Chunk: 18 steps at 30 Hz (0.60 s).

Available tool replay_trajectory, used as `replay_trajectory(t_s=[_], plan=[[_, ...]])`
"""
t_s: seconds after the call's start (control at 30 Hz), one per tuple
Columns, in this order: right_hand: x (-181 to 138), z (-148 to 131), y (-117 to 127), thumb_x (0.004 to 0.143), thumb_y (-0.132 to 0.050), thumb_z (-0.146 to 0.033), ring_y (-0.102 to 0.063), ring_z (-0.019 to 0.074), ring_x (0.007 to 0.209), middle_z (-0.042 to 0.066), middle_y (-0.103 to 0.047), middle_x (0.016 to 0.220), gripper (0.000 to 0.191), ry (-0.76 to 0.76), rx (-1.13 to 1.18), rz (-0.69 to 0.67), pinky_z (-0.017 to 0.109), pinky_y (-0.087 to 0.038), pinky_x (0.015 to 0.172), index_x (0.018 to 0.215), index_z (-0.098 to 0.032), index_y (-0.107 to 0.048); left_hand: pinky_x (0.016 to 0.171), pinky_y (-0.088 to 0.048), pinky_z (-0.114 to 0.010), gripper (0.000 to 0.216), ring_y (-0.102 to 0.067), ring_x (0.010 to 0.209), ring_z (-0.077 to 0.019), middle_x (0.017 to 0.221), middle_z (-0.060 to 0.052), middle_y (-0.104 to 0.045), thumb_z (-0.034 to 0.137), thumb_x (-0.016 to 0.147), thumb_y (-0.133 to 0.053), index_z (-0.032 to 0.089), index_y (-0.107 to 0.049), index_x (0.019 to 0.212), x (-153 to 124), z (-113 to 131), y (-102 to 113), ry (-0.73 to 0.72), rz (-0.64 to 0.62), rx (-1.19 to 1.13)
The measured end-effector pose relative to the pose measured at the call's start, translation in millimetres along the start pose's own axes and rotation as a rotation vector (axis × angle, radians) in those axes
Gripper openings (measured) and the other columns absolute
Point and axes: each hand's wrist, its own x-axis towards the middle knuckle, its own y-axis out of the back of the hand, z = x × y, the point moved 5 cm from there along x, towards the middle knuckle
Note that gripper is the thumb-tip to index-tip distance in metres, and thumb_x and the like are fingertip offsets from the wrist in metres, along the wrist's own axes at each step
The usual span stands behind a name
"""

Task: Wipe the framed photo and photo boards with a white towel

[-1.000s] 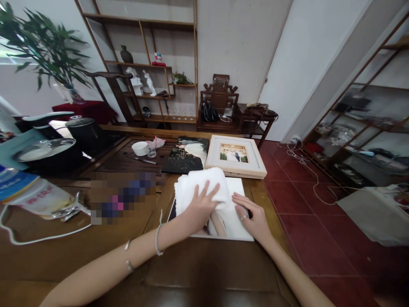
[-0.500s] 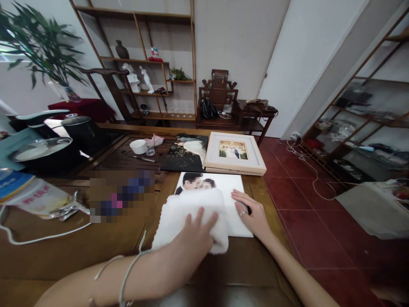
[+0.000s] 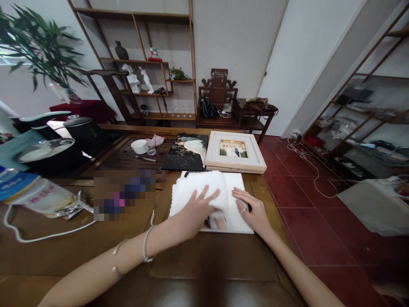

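A white photo panel [image 3: 236,224] lies flat on the table, its printed picture mostly under a white fluffy cloth [image 3: 185,192]. My left hand [image 3: 198,211] presses on this cloth with fingers spread, and the thumb side is partly hidden. Below the cloth, a lower strip of the printed picture shows. At the panel's right side rests my right hand [image 3: 252,209], fingers stretched along the surface and a ring on one finger. It touches the panel near its edge.
Behind the panel lie a dark photo album [image 3: 185,153] and a light wooden picture frame [image 3: 257,158]. A white cup [image 3: 139,146] stands on the tea tray. Leftward are a black pot [image 3: 51,157], a plastic package [image 3: 35,194] and a white cable [image 3: 47,236].
My left hand has slid the cloth away from me, up over the faces in the picture. The panel's lower part is now uncovered. My right hand stays in place.
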Motion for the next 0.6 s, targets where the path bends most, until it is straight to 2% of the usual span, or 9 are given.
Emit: replay_trajectory(t_s=[0.13, 0.23, 0.4, 0.5, 0.6], plan=[[0.0, 0.4, 0.2, 0.084, -0.051, -0.018, -0.059, 0.023, 0.113, 0.007, -0.069, 0.112, 0.027, 0.009, 0.006, 0.004, 0.043, -0.047, 0.099, 0.103, -0.023, -0.07, 0.101, -0.025, -0.066, 0.061, -0.01, 0.137, -0.0406, 0.152, -0.01, -0.02, -0.008, 0.07, -0.045, 0.02, -0.056, 0.123, 17.2, -26.9, -1.2, 0.043, 0.078, 0.018], [-0.1, 1.1, 0.0, 0.084, -0.052, -0.018, -0.06, 0.023, 0.113, 0.007, -0.069, 0.112, 0.027, 0.009, 0.012, 0.007, 0.043, -0.047, 0.098, 0.103, -0.023, -0.07, 0.099, -0.028, -0.066, 0.06, -0.016, 0.137, -0.0392, 0.151, -0.009, -0.025, -0.011, 0.07, -0.041, 0.021, -0.06, 0.118, 16.5, -30.8, 4.4, 0.044, 0.043, 0.019], [-0.4, 2.2, -0.4, 0.084, -0.052, -0.017, -0.059, 0.0228, 0.113, 0.007, -0.069, 0.111, 0.026, 0.002, 0.01, 0.009, 0.043, -0.047, 0.099, 0.103, -0.023, -0.07, 0.095, -0.037, -0.063, 0.046, -0.025, 0.132, -0.045, 0.148, -0.013, -0.03, -0.001, 0.066, -0.059, 0.017, -0.065, 0.108, -9.9, 1.6, 14.2, 0.034, -0.099, 0.028], [-0.4, 1.3, -0.4, 0.084, -0.052, -0.018, -0.059, 0.0225, 0.113, 0.006, -0.069, 0.111, 0.026, -0.006, -0.002, -0.001, 0.042, -0.047, 0.099, 0.102, -0.023, -0.07, 0.098, -0.033, -0.063, 0.047, -0.019, 0.134, -0.0451, 0.15, -0.01, -0.025, -0.002, 0.065, -0.057, 0.017, -0.065, 0.107, -25.9, 22.5, 9.7, 0.032, -0.141, 0.022], [-0.7, -0.8, 0.3, 0.084, -0.051, -0.018, -0.059, 0.0224, 0.113, 0.007, -0.068, 0.112, 0.026, -0.005, -0.006, 0.0, 0.042, -0.047, 0.099, 0.102, -0.022, -0.07, 0.102, -0.029, -0.063, 0.054, -0.015, 0.137, -0.0415, 0.152, -0.004, -0.02, -0.006, 0.064, -0.05, 0.022, -0.065, 0.108, -33.9, 22.7, -0.9, 0.027, -0.103, -0.021]])
